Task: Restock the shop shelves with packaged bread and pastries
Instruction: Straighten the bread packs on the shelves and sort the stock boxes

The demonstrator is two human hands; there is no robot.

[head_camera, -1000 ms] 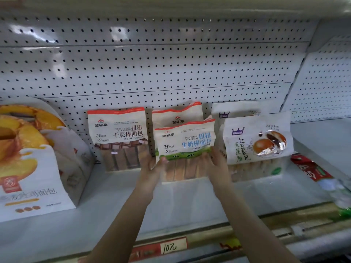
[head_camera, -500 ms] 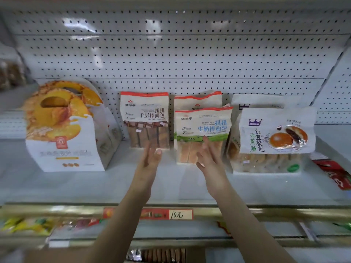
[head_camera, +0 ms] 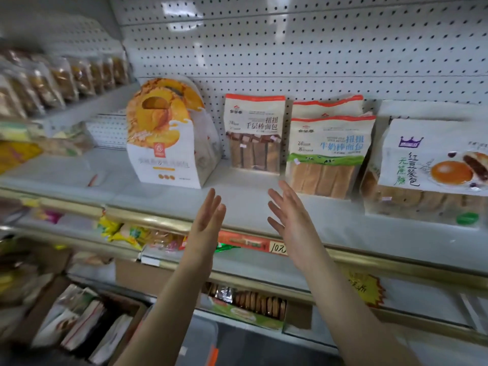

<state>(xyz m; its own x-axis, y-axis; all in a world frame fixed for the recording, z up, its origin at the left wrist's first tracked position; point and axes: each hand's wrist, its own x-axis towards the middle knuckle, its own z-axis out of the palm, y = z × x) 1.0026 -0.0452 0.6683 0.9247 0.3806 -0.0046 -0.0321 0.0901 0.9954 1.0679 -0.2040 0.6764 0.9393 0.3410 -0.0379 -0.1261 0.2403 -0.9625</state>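
On the white shelf (head_camera: 245,199) stands a milk bread-stick bag (head_camera: 327,154) with a green band, a second like bag behind it. To its left is a brown bread-stick bag (head_camera: 254,133), and further left an orange-printed bread box (head_camera: 169,133). A red-bean bun pack (head_camera: 433,167) stands at the right. My left hand (head_camera: 208,215) and my right hand (head_camera: 287,210) hover in front of the shelf edge, fingers straight, palms facing each other, holding nothing and clear of the bags.
A cardboard box (head_camera: 79,323) with more packaged goods sits at the lower left on the floor. Lower shelves hold biscuits (head_camera: 253,302) and yellow snack bags (head_camera: 124,231). A side shelf at the upper left carries wrapped pastries (head_camera: 60,77). A price tag (head_camera: 277,247) hangs on the gold rail.
Both hands let go of the milk bread-stick bag and drew back from the shelf. The view swung left and down, bringing the cardboard box and lower shelves into sight.
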